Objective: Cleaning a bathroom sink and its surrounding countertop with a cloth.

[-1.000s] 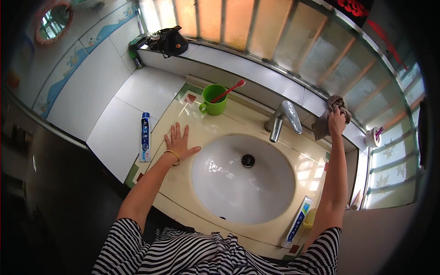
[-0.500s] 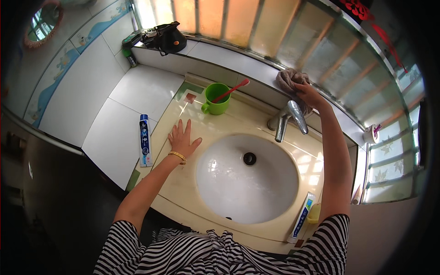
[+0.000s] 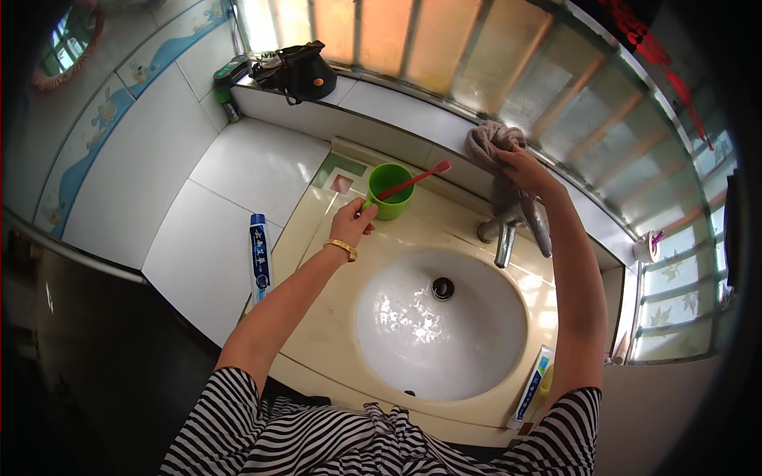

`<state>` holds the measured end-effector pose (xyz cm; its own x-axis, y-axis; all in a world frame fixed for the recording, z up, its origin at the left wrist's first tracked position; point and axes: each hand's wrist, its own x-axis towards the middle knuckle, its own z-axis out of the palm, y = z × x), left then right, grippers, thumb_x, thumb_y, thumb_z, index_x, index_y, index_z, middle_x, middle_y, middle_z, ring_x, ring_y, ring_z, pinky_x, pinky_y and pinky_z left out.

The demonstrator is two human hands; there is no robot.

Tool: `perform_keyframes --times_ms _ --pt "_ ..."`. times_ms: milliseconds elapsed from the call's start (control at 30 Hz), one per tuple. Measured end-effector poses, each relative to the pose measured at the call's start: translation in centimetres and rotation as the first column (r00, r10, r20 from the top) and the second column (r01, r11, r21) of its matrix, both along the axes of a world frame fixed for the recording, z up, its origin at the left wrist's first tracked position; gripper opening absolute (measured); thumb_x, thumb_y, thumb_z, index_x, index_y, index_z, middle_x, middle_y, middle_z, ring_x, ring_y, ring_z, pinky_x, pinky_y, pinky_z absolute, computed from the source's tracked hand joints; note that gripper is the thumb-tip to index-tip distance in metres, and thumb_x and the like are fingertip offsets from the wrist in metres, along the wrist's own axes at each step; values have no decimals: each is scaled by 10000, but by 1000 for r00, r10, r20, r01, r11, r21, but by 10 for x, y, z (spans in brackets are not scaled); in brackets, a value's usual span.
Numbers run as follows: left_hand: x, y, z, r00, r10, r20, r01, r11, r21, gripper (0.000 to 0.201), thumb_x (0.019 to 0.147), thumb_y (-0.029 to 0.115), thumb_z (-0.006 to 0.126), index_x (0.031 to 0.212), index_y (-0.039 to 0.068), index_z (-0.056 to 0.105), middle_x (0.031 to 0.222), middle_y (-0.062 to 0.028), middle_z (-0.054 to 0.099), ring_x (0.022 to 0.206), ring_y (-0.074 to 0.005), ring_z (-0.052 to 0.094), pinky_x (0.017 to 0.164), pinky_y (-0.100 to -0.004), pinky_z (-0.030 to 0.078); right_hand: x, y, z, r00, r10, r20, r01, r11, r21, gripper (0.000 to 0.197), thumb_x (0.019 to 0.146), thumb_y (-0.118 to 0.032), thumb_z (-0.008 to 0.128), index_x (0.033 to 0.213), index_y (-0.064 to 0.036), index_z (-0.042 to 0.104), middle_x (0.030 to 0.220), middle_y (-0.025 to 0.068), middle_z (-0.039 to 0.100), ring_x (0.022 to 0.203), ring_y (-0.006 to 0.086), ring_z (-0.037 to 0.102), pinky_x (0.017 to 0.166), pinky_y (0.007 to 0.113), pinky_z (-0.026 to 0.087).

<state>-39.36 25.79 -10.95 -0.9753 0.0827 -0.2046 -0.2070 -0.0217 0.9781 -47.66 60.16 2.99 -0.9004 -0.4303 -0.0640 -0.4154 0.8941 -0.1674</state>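
The handle of a green cup (image 3: pixel 389 208) is gripped by the left hand (image 3: pixel 353 222), its fingers curled closed around it. The cup is seen on the far left part of the cream surface (image 3: pixel 327 333), beyond the sink (image 3: pixel 429 349), and a red toothbrush (image 3: pixel 421 176) is held in it, leaned toward the right. A yellow bracelet (image 3: pixel 344 250) is worn on the left wrist.

A bunched grey-brown cloth (image 3: pixel 490 143) is grasped by the right hand (image 3: pixel 528 169), with the fingers partly closed on it; how firmly it is pinched cannot be told. The cloth is pressed against the tiled ledge (image 3: pixel 389 109) under the window, and part of it is hung down behind the metal faucet (image 3: pixel 506 242). The faucet is partly hidden by the right forearm.

One toothpaste tube (image 3: pixel 259 250) is laid to the left, partly covered by the left forearm; another tube (image 3: pixel 530 390) is placed near the right rim of the sink. A black bag (image 3: pixel 309 75) is set on the far left of the ledge.
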Motion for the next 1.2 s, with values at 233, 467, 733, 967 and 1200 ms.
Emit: perform_keyframes --times_ms 233,467,733,967,1200 --pt "49 -54 24 995 -15 -102 39 970 240 152 878 205 545 822 64 537 749 1 549 640 -66 505 601 -210 412 -60 -98 -7 992 98 -74 -100 995 -15 547 774 -54 543 1297 -155 420 1022 172 474 1002 326 470 869 376 388" --pt "92 -101 46 990 114 -87 -89 965 247 175 870 206 572 822 45 524 719 22 528 640 -47 488 607 -190 403 -112 -209 -18 977 -53 -207 79 990 118 432 790 -264 471 1204 -145 492 1147 202 431 1119 363 414 911 432 397" --pt "124 -122 44 978 207 -25 -192 941 279 163 861 189 585 828 43 520 743 8 545 637 -49 488 600 -194 403 -118 -276 -15 939 -213 -272 252 961 117 365 793 -280 445 1087 -103 568 1108 187 479 1036 344 487 850 402 439" --pt "127 -117 39 974 225 -42 -207 943 260 118 865 146 555 842 33 528 734 -25 554 600 -80 492 564 -206 396 -133 -295 -11 933 -259 -248 286 955 77 346 792 -303 420 1002 -109 615 1050 158 556 990 294 558 795 417 469" --pt "120 -106 43 971 233 -50 -213 944 254 119 871 147 546 853 30 533 709 -34 551 577 -82 482 548 -206 390 -126 -278 -9 915 -351 -198 353 935 -27 360 804 -318 443 985 -86 650 1048 108 611 1000 228 576 791 363 480"
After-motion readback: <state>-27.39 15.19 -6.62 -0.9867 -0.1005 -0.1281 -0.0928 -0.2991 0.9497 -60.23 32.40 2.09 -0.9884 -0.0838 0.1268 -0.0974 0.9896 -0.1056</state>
